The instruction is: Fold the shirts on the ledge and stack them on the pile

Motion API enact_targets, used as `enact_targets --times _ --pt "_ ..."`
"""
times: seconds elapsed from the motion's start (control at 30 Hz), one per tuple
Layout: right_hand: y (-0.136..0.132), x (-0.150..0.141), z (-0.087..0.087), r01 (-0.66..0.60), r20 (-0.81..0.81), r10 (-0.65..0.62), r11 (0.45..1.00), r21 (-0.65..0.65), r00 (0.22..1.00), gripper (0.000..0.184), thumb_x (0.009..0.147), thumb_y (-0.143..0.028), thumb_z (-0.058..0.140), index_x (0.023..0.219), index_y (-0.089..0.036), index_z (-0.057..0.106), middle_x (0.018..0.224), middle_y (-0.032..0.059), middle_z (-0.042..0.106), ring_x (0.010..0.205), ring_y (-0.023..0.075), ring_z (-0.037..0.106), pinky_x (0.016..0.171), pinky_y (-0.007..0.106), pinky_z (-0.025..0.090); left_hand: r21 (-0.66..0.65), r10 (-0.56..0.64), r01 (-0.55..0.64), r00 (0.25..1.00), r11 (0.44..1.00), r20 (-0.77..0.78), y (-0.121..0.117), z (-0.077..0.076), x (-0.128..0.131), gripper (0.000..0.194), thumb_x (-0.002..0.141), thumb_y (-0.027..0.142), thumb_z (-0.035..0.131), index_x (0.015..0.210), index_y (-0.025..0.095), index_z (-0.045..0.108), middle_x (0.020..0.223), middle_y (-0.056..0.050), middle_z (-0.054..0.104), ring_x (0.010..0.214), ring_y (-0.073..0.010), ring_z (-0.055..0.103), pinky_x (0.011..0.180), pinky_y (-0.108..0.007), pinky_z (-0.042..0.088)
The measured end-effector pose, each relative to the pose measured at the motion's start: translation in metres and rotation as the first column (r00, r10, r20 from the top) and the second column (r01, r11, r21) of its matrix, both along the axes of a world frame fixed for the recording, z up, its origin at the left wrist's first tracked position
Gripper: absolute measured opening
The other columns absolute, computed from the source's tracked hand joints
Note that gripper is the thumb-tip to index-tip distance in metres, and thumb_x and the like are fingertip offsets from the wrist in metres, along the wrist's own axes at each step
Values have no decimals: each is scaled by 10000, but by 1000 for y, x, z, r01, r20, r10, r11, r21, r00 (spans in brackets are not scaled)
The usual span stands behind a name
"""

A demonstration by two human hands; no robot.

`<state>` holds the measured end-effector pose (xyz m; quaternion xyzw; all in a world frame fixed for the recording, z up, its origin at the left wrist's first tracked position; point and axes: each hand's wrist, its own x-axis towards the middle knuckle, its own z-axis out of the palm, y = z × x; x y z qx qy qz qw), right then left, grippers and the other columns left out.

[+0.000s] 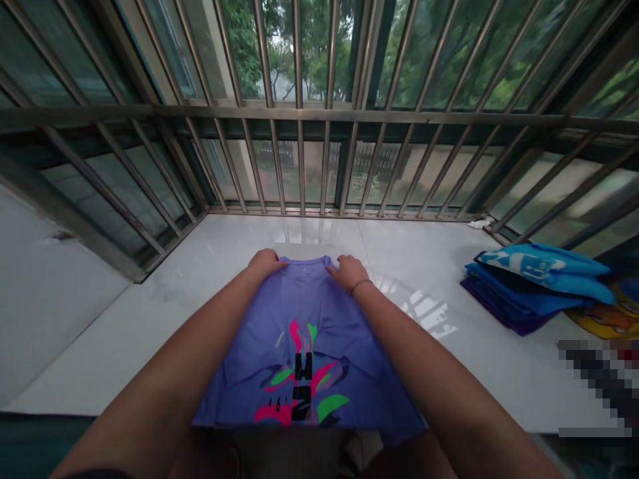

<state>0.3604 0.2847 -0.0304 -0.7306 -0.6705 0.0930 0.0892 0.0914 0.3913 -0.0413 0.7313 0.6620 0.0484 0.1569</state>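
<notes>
Soft, light purple T-shirt [294, 313] lies flat on the white tiled ledge [439, 379], collar forward. The left hand [267, 263] and right hand [350, 273] sit apart, unclamped, on its shoulders, the limp cloth's best hold.

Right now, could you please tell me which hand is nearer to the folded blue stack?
Right. The right hand rests on the purple T-shirt, left of the folded blue stack; the left hand rests farther left, on the shirt's other shoulder.
</notes>
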Motion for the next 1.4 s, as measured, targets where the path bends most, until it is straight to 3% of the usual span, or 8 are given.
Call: enact_targets --times 0.13,0.27,0.43,0.57,0.67,0.83,1.03,1.4 --pt "48 -10 -13 -11 -17 10 999 -34 1000 427 1066 -423 735 1416 -189 669 1422 116 681 1192 267 713 1013 494 634 -47 -20 24 996 999 81 17 0 2 176 861 371 803 908 201 801 850 -59 822 886 -226 776 771 -270 520" --pt "39 -3 4 -83 -65 87 995 56 994 333 1127 -367 630 1367 -144 684 1352 127 705 1183 237 708 1041 454 603 -46 -28 39 976 998 214 -13 18 -19 295 999 420 652 1150 181 737 862 -27 810 779 -178 752 719 -254 520" --pt "-71 22 22 -242 -114 269 948 207 956 207 1118 -276 580 1240 -175 714 1280 129 726 1192 234 660 1081 380 536 152 -203 159 917 975 345 -139 27 -67 318 971 538 661 1073 245 731 871 -4 766 828 -203 716 794 -310 553" --pt "-177 31 -7 -512 -46 523 847 145 851 179 1041 -234 657 1191 -240 754 1248 94 749 1181 282 673 1061 443 543 14 -396 402 894 916 208 -242 5 -92 212 976 401 661 1112 325 804 1186 -68 804 1149 -288 730 1072 -447 548" --pt "-213 29 -24 -588 13 588 807 52 809 291 1025 -288 718 1313 -262 751 1372 98 732 1257 309 665 1083 482 540 -38 -455 461 883 886 114 -270 -2 -96 271 962 421 720 1207 357 815 1359 -88 769 1292 -343 682 1156 -503 505" --pt "-177 20 0 -514 18 514 856 53 858 298 1152 -347 522 1198 -210 782 1208 102 763 1170 265 680 1080 412 525 73 -450 450 893 890 -22 -224 16 -91 393 1105 458 465 1110 256 802 1155 -121 770 1141 -301 698 1090 -451 522" --pt "-99 12 10 -245 141 257 965 -98 956 414 1084 -353 659 1416 -109 697 1405 222 703 1310 349 653 1024 411 535 -77 -252 245 964 966 -91 -134 13 -81 298 925 381 723 1158 204 781 1290 -161 758 1216 -314 707 1041 -379 529" --pt "-46 47 -8 -284 54 307 923 -259 950 110 1026 -253 754 1083 -192 825 1089 76 839 1023 204 755 834 247 478 -407 -391 414 909 814 142 -50 9 -84 188 686 407 873 759 245 811 736 19 785 750 -187 693 724 -259 482"
